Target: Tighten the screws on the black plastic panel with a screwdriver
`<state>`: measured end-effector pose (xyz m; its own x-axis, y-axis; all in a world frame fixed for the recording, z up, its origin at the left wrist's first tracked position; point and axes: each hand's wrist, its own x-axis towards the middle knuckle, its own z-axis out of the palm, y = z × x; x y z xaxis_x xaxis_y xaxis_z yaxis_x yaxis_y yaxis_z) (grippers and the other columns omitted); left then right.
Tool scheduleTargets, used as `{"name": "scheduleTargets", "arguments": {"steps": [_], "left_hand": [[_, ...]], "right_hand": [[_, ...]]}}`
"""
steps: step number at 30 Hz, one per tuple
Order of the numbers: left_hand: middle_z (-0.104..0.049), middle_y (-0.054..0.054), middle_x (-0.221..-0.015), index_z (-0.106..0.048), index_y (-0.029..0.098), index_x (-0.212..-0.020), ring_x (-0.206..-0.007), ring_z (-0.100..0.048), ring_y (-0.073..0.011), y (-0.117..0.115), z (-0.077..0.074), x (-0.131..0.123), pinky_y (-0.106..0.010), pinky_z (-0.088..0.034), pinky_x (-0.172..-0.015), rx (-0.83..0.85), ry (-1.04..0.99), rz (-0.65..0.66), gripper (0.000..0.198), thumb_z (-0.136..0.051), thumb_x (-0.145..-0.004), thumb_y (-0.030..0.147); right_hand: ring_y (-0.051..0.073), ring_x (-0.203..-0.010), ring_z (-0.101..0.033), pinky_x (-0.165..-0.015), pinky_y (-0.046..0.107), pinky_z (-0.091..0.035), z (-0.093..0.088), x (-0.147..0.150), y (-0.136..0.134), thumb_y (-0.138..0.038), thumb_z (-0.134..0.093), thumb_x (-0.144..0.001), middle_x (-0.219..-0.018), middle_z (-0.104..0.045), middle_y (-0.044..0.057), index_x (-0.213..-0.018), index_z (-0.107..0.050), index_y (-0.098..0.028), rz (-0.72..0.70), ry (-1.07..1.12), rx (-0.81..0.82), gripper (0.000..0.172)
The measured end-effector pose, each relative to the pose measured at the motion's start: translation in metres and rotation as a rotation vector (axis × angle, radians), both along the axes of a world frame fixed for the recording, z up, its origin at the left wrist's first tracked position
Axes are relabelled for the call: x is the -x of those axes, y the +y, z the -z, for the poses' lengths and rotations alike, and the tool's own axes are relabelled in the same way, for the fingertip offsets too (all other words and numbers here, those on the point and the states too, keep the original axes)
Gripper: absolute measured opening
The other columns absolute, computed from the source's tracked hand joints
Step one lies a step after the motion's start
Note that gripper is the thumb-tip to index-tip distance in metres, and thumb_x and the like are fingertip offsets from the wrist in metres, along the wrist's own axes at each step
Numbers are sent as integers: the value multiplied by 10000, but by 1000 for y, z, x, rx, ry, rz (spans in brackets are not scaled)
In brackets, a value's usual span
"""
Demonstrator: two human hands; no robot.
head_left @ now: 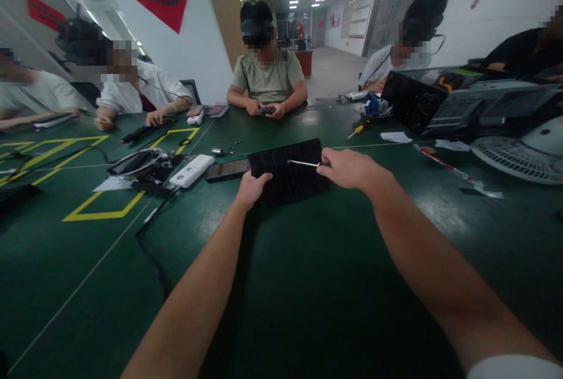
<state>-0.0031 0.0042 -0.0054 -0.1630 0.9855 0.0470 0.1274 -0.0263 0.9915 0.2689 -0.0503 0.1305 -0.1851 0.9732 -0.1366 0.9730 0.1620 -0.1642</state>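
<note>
A flat black rectangular device point(290, 175) lies on the green table point(308, 285) in front of me. My left hand point(251, 188) is closed on its near left corner. My right hand point(347, 168) grips a small screwdriver point(303, 163) by the handle, and its metal shaft points left over the top of the black device. The tip rests on or just above the device's surface.
A dark phone point(225, 170), a white box-like device point(192, 170), cables and small parts lie to the left. A yellow-handled screwdriver point(359, 129), a black machine point(479, 106) and a white fan point(519, 156) stand at the right. Several people sit round the table.
</note>
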Motion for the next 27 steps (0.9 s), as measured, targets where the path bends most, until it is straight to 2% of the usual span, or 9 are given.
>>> {"name": "scheduleTargets", "arguments": {"steps": [13,27], "left_hand": [[-750,-47,-832,-740,165,-842,-843,-704,-268,-3,-4,-2,-393,-556,-835,1,8,1,347,-818,-585,383],[-772,-54,-853,-757,161,-857,-859,-723,-275,-2,-2,0,-389,-567,-833,5,-5,-3,350,-819,-587,375]], "right_hand": [[344,-1045,-663,-771,441,-470,1,-1,1,-496,-439,-1005,-1137,-718,130,-1110,-627,-255,-10,-21,-40,324],[316,-987,-668,-729,410,-444,5,-2,3,-474,-480,-1000,-1098,-730,114,-1090,-639,-258,-18,-15,-68,283]]}}
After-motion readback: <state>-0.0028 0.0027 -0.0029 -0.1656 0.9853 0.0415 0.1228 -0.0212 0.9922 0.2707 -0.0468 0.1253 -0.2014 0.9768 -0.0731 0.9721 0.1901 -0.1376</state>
